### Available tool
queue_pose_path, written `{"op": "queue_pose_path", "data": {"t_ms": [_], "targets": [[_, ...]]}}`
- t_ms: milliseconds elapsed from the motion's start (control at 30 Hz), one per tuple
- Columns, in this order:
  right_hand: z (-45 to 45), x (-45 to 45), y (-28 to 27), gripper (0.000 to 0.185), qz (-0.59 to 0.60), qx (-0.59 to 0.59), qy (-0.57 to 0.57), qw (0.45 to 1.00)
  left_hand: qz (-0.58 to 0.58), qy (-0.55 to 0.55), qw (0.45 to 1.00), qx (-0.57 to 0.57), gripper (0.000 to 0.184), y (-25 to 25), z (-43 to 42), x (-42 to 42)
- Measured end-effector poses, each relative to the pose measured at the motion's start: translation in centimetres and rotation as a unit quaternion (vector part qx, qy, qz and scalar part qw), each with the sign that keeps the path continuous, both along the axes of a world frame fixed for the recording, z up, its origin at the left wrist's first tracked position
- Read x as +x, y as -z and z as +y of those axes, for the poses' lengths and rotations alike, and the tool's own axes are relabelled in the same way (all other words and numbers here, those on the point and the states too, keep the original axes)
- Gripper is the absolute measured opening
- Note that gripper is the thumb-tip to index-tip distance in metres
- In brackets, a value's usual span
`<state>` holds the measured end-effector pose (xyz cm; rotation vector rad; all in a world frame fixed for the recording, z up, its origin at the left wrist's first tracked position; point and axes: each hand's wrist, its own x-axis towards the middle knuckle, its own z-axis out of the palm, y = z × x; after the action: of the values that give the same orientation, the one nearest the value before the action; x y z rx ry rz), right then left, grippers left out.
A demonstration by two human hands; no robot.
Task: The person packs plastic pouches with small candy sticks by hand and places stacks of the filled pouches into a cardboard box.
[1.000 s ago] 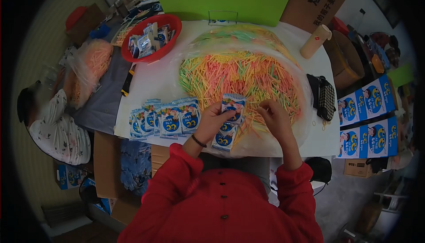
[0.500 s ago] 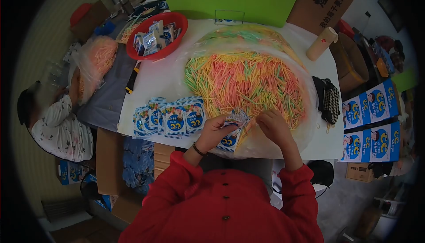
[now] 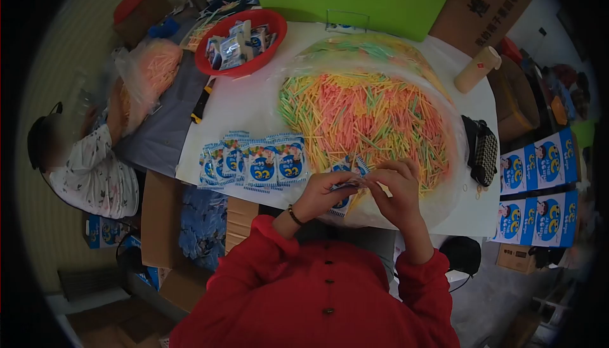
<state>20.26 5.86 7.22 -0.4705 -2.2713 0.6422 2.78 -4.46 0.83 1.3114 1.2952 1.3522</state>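
Observation:
My left hand [image 3: 323,194] is closed round a small blue-and-white packet [image 3: 346,184], tilted over the near edge of the table. The fingertips of my right hand [image 3: 398,189] are pinched together at the packet's right end; what they grip is too small to make out. Another packet [image 3: 340,205] lies partly hidden beneath my left hand. Just beyond both hands is a clear plastic bag with a heap of pink, yellow and green sticks [image 3: 365,116]. Several flat packets [image 3: 261,163] lie overlapping to the left.
A red bowl [image 3: 279,44] of packets stands at the back left, near a black-and-yellow cutter [image 3: 202,102]. A beige bottle [image 3: 477,70] and a checked pouch [image 3: 484,158] are on the right. Another person [image 3: 95,170] sits at the far left.
My right hand has moved left to meet the packet. The packet in my left hand has tipped from facing up to nearly edge-on. The whole view has shifted slightly.

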Motion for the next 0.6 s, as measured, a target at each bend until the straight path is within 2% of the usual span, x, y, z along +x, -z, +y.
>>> {"op": "queue_pose_path", "data": {"t_ms": [67, 133, 200, 233, 300, 333, 367, 400, 433, 467, 500, 533, 567, 600], "targets": [[0.2, -0.1, -0.3, 0.019, -0.063, 0.114, -0.021, 0.991, -0.008, -0.009, 0.999, -0.036, 0.027, 0.6, -0.6, -0.1], [-0.3, -0.4, -1.0, 0.022, -0.079, 0.095, -0.029, 0.992, -0.017, -0.015, 0.997, -0.072, 0.026, 1.1, -1.0, 0.4], [-0.8, -1.0, -1.2, 0.025, -0.099, 0.081, -0.035, 0.991, -0.261, -0.014, 0.965, -0.029, 0.028, 1.4, -1.4, 1.2], [-1.1, -1.4, -1.2, 0.028, -0.066, 0.038, -0.031, 0.997, -0.259, -0.023, 0.965, -0.027, 0.028, 1.7, -1.9, 1.0], [-1.6, -2.3, -0.2, 0.031, -0.030, -0.005, -0.037, 0.999, -0.105, -0.113, 0.987, 0.037, 0.037, 2.1, -2.8, 0.2], [-1.7, -2.9, 1.4, 0.032, 0.037, -0.139, -0.020, 0.989, -0.101, -0.121, 0.987, 0.038, 0.037, 1.5, -3.2, -0.4], [-1.8, -3.4, 2.8, 0.033, 0.099, -0.273, 0.000, 0.957, 0.054, -0.246, 0.968, 0.016, 0.040, 0.9, -3.6, -1.2], [-2.1, -4.3, 3.3, 0.033, 0.099, -0.274, -0.005, 0.957, 0.204, -0.358, 0.911, -0.007, 0.043, 0.1, -4.0, -2.0], [-2.7, -5.7, 3.5, 0.031, 0.053, -0.307, -0.016, 0.950, 0.301, -0.372, 0.877, -0.037, 0.054, -0.5, -4.0, -2.9], [-3.1, -7.2, 3.9, 0.029, 0.007, -0.338, -0.026, 0.941, 0.300, -0.375, 0.876, -0.036, 0.054, -0.1, -4.2, -3.6], [-3.3, -8.8, 5.4, 0.025, 0.000, -0.264, -0.054, 0.963, 0.371, -0.382, 0.845, -0.049, 0.059, 0.9, -4.3, -4.4], [-3.6, -10.2, 7.2, 0.025, 0.003, -0.259, -0.058, 0.964, 0.440, -0.388, 0.808, -0.059, 0.064, 1.2, -4.4, -5.1], [-3.8, -11.7, 8.8, 0.023, -0.015, -0.224, -0.059, 0.973, 0.442, -0.391, 0.805, -0.055, 0.064, 0.7, -4.8, -5.6], [-4.0, -12.8, 8.9, 0.021, -0.033, -0.190, -0.059, 0.980, 0.445, -0.438, 0.780, -0.051, 0.065, -0.1, -5.5, -5.8]]}}
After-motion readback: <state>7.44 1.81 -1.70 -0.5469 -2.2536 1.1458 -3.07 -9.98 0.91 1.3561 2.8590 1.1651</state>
